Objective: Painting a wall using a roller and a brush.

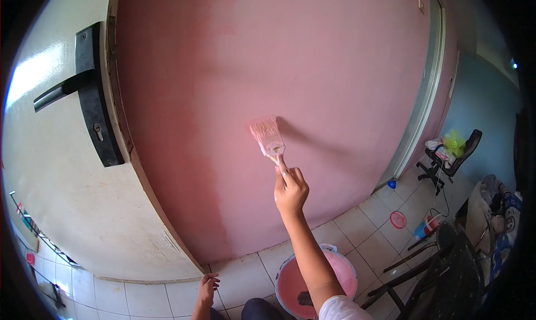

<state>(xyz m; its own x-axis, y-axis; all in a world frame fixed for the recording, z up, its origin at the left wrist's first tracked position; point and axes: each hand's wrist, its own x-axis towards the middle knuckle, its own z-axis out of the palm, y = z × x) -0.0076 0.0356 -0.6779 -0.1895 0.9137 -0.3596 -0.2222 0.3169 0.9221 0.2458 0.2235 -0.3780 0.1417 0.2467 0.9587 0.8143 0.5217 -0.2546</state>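
My right hand [291,190] is closed round the handle of a flat paintbrush [268,135], arm stretched up and forward. Pink paint coats the bristles, which lie at the pink wall [335,69]; whether they press on it I cannot tell. Flecks of paint mark my fingers. A darker pink band runs down the wall's left part. Low down, beside the door's bottom corner, my left hand [207,286] holds nothing visible, its fingers loosely bent and apart. Below my right forearm stands a basin [349,272] of pink paint, with a dark object [305,298] in it.
A white door [67,208] with a black handle [64,89] stands at the left. To the right are a dark chair [446,264], an office chair [463,152] with a green fan [454,144], a red lid [397,219] and a small bucket [427,227] on the tiled floor [352,228].
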